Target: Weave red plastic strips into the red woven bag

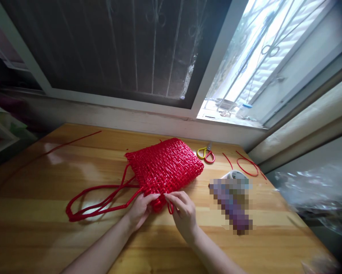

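A red woven bag (165,165) lies tilted on the wooden table, its long red handles (102,205) looped out to the left. At the bag's near corner, my left hand (141,209) grips the edge between thumb and fingers. Close beside it, my right hand (184,211) pinches a thin red cord (170,207) against the same edge. The cord hangs in a small loop below the fingertips. A rounded red knot-like bulge (157,204) sits between the two hands. What lies under the left fingers is hidden.
Scissors (206,153) with yellow and red handles lie beyond the bag. To the right are loose red cord pieces (249,167), a white roll (234,175) and a blurred-out object (234,209). A long red strand (59,146) runs along the left. Clear plastic (310,194) stands past the right edge.
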Available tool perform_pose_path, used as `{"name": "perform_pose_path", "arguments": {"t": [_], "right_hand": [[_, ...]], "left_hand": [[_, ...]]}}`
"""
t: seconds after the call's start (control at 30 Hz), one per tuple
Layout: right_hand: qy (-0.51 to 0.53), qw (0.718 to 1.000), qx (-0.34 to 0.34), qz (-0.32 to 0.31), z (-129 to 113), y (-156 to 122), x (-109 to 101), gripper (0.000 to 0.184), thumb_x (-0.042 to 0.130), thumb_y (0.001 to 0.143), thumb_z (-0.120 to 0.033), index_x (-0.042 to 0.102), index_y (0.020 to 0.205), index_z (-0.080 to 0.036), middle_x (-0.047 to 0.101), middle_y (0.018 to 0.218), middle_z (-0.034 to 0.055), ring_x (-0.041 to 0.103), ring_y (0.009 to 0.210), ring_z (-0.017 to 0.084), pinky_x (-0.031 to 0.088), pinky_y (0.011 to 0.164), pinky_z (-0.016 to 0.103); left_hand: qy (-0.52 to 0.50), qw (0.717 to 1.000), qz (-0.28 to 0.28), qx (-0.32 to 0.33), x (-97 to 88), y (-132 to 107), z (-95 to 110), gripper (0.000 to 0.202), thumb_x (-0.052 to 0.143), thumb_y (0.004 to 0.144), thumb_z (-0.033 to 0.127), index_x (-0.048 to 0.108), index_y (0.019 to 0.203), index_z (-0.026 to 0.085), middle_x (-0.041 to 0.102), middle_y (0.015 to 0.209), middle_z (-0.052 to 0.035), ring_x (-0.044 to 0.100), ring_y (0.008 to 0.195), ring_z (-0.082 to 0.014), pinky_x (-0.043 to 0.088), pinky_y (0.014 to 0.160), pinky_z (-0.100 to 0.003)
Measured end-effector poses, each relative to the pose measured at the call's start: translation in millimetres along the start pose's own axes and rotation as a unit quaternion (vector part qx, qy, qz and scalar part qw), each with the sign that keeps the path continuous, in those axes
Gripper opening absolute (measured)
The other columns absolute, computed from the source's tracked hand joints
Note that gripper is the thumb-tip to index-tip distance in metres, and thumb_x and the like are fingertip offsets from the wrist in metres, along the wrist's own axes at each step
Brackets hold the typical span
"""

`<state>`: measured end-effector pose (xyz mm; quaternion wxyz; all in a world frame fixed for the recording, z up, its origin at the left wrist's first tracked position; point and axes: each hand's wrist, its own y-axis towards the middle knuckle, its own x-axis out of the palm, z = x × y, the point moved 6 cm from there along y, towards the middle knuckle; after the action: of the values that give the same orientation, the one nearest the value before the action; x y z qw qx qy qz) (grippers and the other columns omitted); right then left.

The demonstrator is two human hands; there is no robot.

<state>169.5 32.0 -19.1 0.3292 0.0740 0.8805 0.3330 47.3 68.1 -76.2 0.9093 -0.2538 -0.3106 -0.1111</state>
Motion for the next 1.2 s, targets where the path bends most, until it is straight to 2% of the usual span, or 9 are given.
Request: {"name": "perform_pose_path", "arguments": {"t": [0.1,0.3,0.77,0.9,1.2], "right_hand": [[-0.012,1.000,0.003,-0.003,3,-1,3,0.031,0.045,0.083,-0.008,0.065,0.100,-0.024,0.062,0.075,0.0050,0.057,0.068,0.015,0.049,0.059,0.027],[-0.040,0.999,-0.002,-0.011,4,-1,9,0.032,0.042,0.083,-0.008,0.065,0.099,-0.023,0.060,0.071,0.0041,0.056,0.060,0.012,0.048,0.054,0.023],[-0.084,0.994,-0.069,-0.020,-12,1,15,0.027,0.044,0.084,-0.009,0.064,0.099,-0.020,0.060,0.071,0.0051,0.058,0.065,0.013,0.049,0.058,0.024],[-0.097,0.992,-0.084,-0.018,-15,1,17,0.025,0.046,0.083,-0.009,0.065,0.097,-0.019,0.060,0.068,0.0048,0.057,0.064,0.013,0.048,0.058,0.023],[-0.109,0.991,-0.070,-0.020,-12,-1,20,0.020,0.047,0.084,-0.012,0.065,0.092,-0.017,0.058,0.066,0.0039,0.055,0.061,0.012,0.045,0.057,0.022]], "left_hand": [[0.000,1.000,-0.021,-0.007,0.6,1,0,0.013,0.068,0.064,0.018,0.067,0.075,0.013,0.068,0.075,-0.0044,0.060,0.072,-0.0161,0.044,0.073,-0.028],[0.001,0.999,-0.030,-0.010,-0.7,3,-1,0.008,0.067,0.062,0.016,0.066,0.070,0.013,0.068,0.072,-0.0032,0.058,0.071,-0.0158,0.043,0.075,-0.028],[0.016,0.999,0.044,0.008,-2.3,0,-3,0.007,0.065,0.057,0.016,0.059,0.058,0.014,0.059,0.054,0.0022,0.052,0.053,-0.0109,0.041,0.057,-0.024],[0.015,0.998,0.053,0.014,-1.7,-1,-2,0.008,0.064,0.056,0.015,0.056,0.055,0.014,0.057,0.053,0.0032,0.050,0.052,-0.0095,0.041,0.058,-0.023],[0.021,0.997,0.065,0.032,-3.1,2,-4,0.008,0.063,0.057,0.015,0.056,0.061,0.014,0.057,0.054,0.0037,0.050,0.052,-0.0090,0.042,0.056,-0.022]]}}
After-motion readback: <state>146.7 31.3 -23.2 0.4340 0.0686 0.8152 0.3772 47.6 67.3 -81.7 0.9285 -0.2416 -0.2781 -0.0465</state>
